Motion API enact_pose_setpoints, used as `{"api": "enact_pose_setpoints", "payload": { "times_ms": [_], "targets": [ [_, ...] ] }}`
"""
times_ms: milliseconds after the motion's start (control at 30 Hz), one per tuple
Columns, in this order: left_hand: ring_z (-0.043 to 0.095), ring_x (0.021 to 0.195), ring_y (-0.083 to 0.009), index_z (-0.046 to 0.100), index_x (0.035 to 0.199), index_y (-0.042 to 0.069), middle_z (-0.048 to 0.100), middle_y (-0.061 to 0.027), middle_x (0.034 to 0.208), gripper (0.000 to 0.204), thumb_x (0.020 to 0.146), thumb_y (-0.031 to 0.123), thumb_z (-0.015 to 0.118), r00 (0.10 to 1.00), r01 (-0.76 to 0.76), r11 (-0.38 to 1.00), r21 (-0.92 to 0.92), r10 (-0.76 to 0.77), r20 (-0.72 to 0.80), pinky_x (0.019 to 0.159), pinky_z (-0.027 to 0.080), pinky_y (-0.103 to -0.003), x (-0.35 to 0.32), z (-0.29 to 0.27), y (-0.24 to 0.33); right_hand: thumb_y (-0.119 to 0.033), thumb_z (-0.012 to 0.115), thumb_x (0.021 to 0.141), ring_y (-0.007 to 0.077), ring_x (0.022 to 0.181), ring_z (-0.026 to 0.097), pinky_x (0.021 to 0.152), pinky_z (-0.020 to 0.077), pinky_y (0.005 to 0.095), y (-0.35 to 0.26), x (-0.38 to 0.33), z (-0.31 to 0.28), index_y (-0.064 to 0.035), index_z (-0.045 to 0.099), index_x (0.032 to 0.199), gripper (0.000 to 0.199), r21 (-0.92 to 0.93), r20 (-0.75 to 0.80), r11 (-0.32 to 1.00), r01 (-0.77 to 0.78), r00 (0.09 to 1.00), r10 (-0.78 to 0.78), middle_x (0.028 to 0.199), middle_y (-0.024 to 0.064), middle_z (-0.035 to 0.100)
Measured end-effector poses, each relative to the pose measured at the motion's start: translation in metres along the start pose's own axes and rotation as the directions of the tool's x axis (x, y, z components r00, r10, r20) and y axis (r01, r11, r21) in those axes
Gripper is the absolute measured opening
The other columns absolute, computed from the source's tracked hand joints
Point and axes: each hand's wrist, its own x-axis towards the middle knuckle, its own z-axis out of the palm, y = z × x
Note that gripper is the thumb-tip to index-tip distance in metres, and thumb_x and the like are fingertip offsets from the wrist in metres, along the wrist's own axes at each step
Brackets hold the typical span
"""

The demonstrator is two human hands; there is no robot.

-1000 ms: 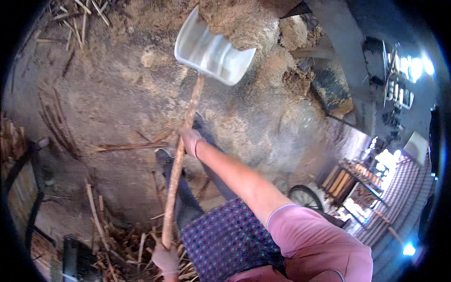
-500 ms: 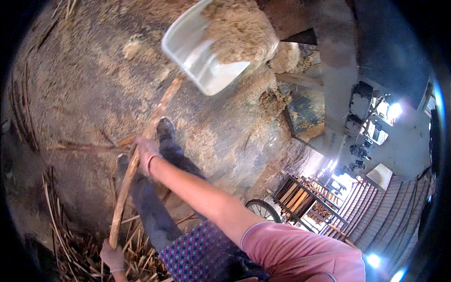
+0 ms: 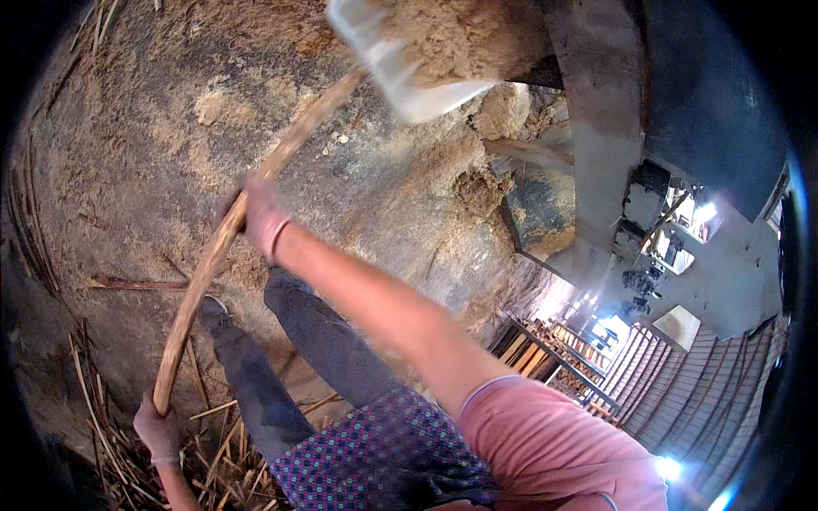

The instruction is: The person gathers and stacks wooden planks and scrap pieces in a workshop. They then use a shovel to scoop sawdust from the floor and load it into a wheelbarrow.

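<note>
I hold a long wooden-handled shovel (image 3: pixel 256 183) with both hands. My right hand (image 3: pixel 258 215), in a pale glove, grips the shaft about halfway up. At the lower left my left hand (image 3: pixel 158 430), also gloved, grips the shaft's end. The white shovel blade (image 3: pixel 400 72) is raised at the top of the view and carries a heap of tan sawdust-like fibre (image 3: pixel 452 38). The blade hangs beside a grey slanted chute (image 3: pixel 596 128).
The ground is packed earth dusted with fibre (image 3: pixel 213 102). Loose dry stalks (image 3: pixel 111 417) lie at the lower left and along the left edge. A pile of fibre (image 3: pixel 477 170) sits under the chute. Racks and machinery (image 3: pixel 562 358) stand at the right.
The loaded blade has swung up and to the right toward the chute. My right hand has risen with the shaft; the view has tilted.
</note>
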Motion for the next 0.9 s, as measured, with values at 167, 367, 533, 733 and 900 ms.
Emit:
{"api": "enact_pose_setpoints", "payload": {
  "times_ms": [167, 367, 533, 733, 900],
  "targets": [
    [0.070, 0.087, -0.0409, 0.066, 0.113, 0.007, 0.072, -0.0197, 0.091, 0.037, 0.079, 0.016, 0.076, 0.995, -0.092, 0.991, -0.096, 0.095, 0.027, 0.075, 0.056, -0.048, 0.093, -0.022, 0.129, -0.027, 0.059, 0.098, 0.0335, 0.077, 0.062, 0.079, 0.0556, 0.0518, -0.179, -0.005, 0.008, -0.0039, 0.052, 0.103, 0.024, -0.019, -0.033, 0.979, 0.202, 0.979, -0.203, 0.086, 0.0160, 0.060],
    [0.071, 0.091, -0.0388, 0.064, 0.124, 0.012, 0.073, -0.0180, 0.093, 0.048, 0.079, 0.025, 0.075, 0.974, -0.213, 0.958, -0.194, 0.223, 0.034, 0.079, 0.056, -0.048, 0.094, 0.003, 0.262, -0.030, 0.057, 0.102, 0.0377, 0.098, 0.060, 0.106, 0.0476, 0.0575, -0.307, -0.003, -0.075, -0.0032, 0.053, 0.112, 0.029, -0.083, -0.162, 0.964, 0.254, 0.951, -0.265, 0.102, 0.0206, 0.059],
    [0.070, 0.091, -0.0407, 0.064, 0.125, 0.013, 0.073, -0.0197, 0.096, 0.049, 0.078, 0.023, 0.076, 0.988, -0.090, 0.987, -0.131, 0.105, 0.112, 0.082, 0.056, -0.049, 0.048, 0.008, 0.208, -0.022, 0.057, 0.103, 0.0335, 0.082, 0.060, 0.088, 0.0560, 0.0577, -0.221, -0.028, -0.064, -0.0015, 0.050, 0.102, 0.021, -0.012, -0.078, 0.978, 0.210, 0.975, -0.210, 0.088, 0.0168, 0.056],
    [0.071, 0.082, -0.0391, 0.066, 0.115, 0.003, 0.072, -0.0194, 0.086, 0.045, 0.078, 0.024, 0.081, 0.991, 0.014, 0.999, 0.043, -0.020, 0.135, 0.071, 0.057, -0.047, -0.042, 0.025, 0.045, -0.017, 0.062, 0.097, 0.0292, 0.069, 0.062, 0.065, 0.0565, 0.0490, -0.013, -0.022, -0.039, -0.0026, 0.054, 0.092, 0.018, 0.032, -0.106, 0.999, 0.006, 0.994, -0.002, 0.077, 0.0143, 0.059],
    [0.070, 0.082, -0.0409, 0.065, 0.113, 0.003, 0.071, -0.0197, 0.088, 0.043, 0.074, 0.014, 0.080, 0.972, 0.140, 0.977, 0.159, -0.166, 0.168, 0.071, 0.057, -0.048, -0.142, -0.011, -0.044, -0.027, 0.069, 0.089, 0.0289, 0.067, 0.061, 0.062, 0.0523, 0.0446, 0.150, -0.052, -0.035, -0.0069, 0.059, 0.096, 0.023, 0.100, -0.022, 0.975, -0.196, 0.980, 0.199, 0.076, 0.0100, 0.058]
  ]
}}
